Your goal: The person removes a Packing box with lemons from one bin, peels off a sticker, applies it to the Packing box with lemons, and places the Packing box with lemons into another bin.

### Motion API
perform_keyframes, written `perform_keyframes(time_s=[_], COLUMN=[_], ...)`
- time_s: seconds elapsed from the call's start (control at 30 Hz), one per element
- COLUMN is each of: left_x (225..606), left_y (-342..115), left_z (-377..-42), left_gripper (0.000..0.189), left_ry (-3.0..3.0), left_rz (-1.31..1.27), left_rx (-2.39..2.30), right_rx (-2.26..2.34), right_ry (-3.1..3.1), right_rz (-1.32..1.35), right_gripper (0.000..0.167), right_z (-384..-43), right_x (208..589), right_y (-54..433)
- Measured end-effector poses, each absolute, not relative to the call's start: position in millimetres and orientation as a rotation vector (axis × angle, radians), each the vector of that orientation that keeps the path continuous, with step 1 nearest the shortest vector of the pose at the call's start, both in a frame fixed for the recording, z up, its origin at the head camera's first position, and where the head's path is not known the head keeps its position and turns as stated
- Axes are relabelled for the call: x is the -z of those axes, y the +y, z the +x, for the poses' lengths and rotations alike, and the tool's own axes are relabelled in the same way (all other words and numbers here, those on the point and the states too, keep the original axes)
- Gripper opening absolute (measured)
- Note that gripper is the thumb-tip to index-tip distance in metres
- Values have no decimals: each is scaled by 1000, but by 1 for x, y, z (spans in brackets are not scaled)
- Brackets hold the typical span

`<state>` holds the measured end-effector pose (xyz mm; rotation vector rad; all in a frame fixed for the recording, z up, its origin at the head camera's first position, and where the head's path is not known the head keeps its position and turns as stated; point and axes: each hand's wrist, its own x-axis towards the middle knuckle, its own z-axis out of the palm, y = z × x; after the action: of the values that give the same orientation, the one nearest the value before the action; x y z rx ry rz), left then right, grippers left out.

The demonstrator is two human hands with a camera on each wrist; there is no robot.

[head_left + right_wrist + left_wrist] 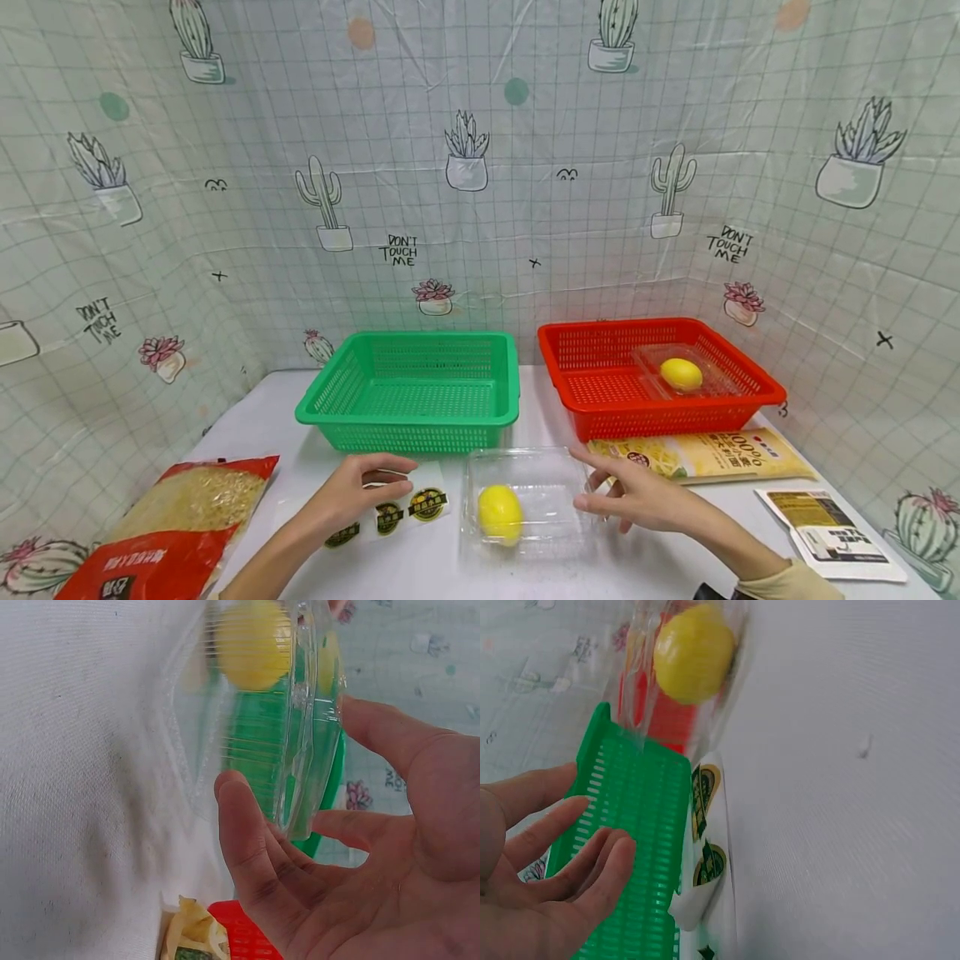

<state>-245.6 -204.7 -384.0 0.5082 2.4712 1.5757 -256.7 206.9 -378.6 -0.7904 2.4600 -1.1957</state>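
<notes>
A clear plastic clamshell box (551, 521) with a yellow lemon (500, 514) inside sits on the table before me. My right hand (637, 493) is at the box's right end, its fingers loosely spread; the thumb appears to touch the lid edge in the right wrist view. Whether the other fingers touch the box, I cannot tell. To the left, my left hand (367, 487) hovers with bent, relaxed fingers and nothing between them. Beneath and beside it lies a strip of round black-and-gold stickers (427, 504) on white backing, partly curled up in the left wrist view.
Behind stand a green basket (416, 437) and a red basket (660, 417); the red one holds another clear box with a lemon (681, 375). A yellow noodle packet (720, 457) and a white pouch (832, 533) lie right. A red-and-clear bag (180, 517) lies left.
</notes>
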Motion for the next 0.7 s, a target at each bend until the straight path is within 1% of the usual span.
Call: perform_keyframes(time_s=[0.23, 0.47, 0.7], left_x=[390, 399, 403], left_y=[-218, -225, -230], left_z=[-237, -233, -232], left_gripper=[42, 32, 31], left_ry=[2593, 2771, 2804], left_rz=[538, 564, 579], left_rx=[-1466, -1323, -1266], right_rx=[1191, 1194, 1195], right_ry=[2464, 2457, 2454], right_rz=[-799, -803, -809], right_gripper=[76, 75, 75], right_z=[-256, -256, -257], right_x=[379, 380, 380], right_y=[207, 207, 207])
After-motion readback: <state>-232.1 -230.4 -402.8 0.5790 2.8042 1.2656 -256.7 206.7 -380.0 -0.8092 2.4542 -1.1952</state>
